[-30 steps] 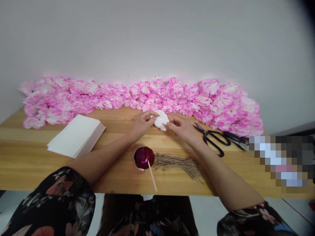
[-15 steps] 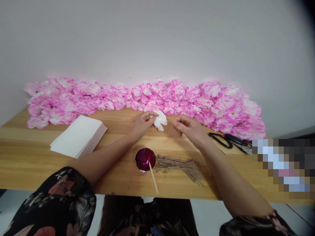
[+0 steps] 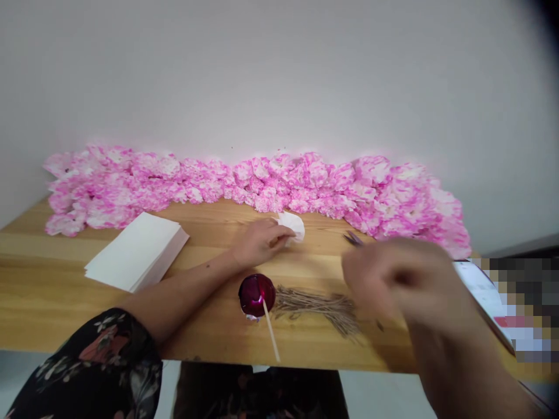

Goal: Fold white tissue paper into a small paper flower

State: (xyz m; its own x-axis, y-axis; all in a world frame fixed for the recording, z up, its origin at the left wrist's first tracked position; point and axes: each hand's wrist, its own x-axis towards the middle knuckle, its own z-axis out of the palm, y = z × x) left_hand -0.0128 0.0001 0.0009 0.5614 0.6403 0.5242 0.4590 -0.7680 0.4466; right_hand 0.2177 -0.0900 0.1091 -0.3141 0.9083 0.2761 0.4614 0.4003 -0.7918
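Note:
My left hand (image 3: 262, 241) is closed, its thumb and fingertips pinching a small gathered white paper flower (image 3: 294, 226) above the middle of the table. To the right, my right hand (image 3: 388, 279) is blurred by motion, with its fingers curled. Dark scissor tips (image 3: 353, 238) point left from beyond it; the hand covers the rest of the scissors. Between my forearms stands a small container of dark magenta liquid (image 3: 253, 297) with a thin wooden stick (image 3: 271, 334) leaning out. A bundle of brown twisted ties (image 3: 318, 305) lies beside it.
Pink-and-white paper flowers (image 3: 196, 177) are heaped along the wall at the back of the wooden table (image 3: 209, 331). A stack of white paper (image 3: 137, 250) lies at left. At the far right is a phone-like screen (image 3: 480, 294), partly pixelated.
My right hand has moved right and nearer from beside the white flower to the scissors, whose tips now point left. My left hand has tilted slightly, still pinching the flower.

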